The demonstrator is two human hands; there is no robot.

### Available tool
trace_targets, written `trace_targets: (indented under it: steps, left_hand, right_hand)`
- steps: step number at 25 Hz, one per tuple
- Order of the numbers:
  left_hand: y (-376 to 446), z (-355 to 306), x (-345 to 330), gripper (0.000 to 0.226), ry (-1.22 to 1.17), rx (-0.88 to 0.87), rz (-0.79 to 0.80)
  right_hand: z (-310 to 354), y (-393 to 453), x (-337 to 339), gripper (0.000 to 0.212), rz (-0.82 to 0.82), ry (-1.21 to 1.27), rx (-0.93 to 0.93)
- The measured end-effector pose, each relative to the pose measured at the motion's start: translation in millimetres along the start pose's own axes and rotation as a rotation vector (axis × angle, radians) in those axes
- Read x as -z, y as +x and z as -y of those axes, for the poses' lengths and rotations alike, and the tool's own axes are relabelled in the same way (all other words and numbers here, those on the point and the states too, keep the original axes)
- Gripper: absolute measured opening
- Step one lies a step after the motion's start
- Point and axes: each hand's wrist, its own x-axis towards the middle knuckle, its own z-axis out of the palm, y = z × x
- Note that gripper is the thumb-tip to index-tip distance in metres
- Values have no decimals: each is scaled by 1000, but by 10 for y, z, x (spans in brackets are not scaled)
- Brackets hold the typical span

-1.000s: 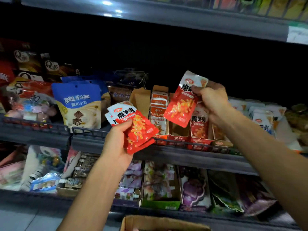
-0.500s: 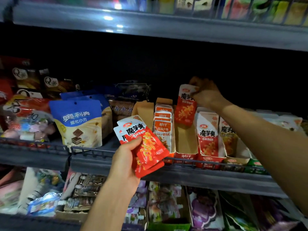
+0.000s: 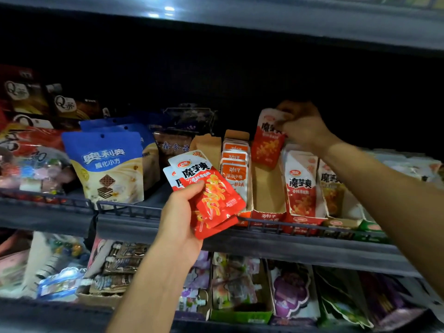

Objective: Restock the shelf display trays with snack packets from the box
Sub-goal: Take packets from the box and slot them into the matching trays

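A dark grey metal shelf (image 3: 276, 246) carries a brown cardboard display tray (image 3: 268, 188), where the right hand (image 3: 305, 127) pinches one red-and-white snack packet (image 3: 266, 140) upright at its rear. Beside it stands a fuller red tray (image 3: 301, 221). The left hand (image 3: 179, 217) grips several more packets (image 3: 211, 193).
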Motion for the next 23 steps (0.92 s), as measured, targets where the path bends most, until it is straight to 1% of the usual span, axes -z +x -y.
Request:
trace_targets:
  steps: [3, 4, 5, 7, 9, 10, 12, 13, 15, 18, 20, 21, 23]
  left_hand:
    - [-15, 41, -29, 25, -17, -5, 12]
    - [-24, 69, -47, 26, -17, -4, 20]
    - [-53, 111, -78, 26, -17, 3, 29]
    - [-109, 220, -138, 24, 2, 20, 44]
    - [-188, 342, -207, 18, 19, 52, 49]
    - [-213, 401, -229, 20, 30, 69, 50]
    - [-257, 494, -280, 26, 53, 102, 49]
    - [-278, 530, -301, 26, 68, 113, 53]
    - [-305, 572, -329, 23, 93, 124, 63]
    - [-313, 573, -346, 24, 123, 128, 82]
    - [-306, 563, -355, 25, 144, 120, 99]
    - [-295, 561, -360, 27, 147, 118, 106]
    - [-269, 556, -370, 29, 154, 109, 115]
  right_hand:
    - [148, -99, 348, 25, -93, 380, -76]
    - [155, -147, 466, 29, -110, 436, -100]
    - [154, -231, 594, 34, -127, 402, -115]
    - [90, -401, 833, 39, -145, 247, -107]
    - [-20, -561, 1024, 39, -115, 262, -84]
    - [-90, -626, 1057, 37, -87, 260, -83]
    - [-260, -720, 1027, 32, -78, 174, -107]
    - [-329, -758, 976, 30, -69, 143, -113]
    - [-430, -823, 823, 29, 11, 119, -116]
    - [-530, -928, 605, 32, 225, -132, -82]
    - [-573, -993, 515, 32, 277, -149, -144]
    - [-557, -1037, 487, 33, 244, -164, -159]
    - [-474, -1121, 463, 33, 41, -247, -102]
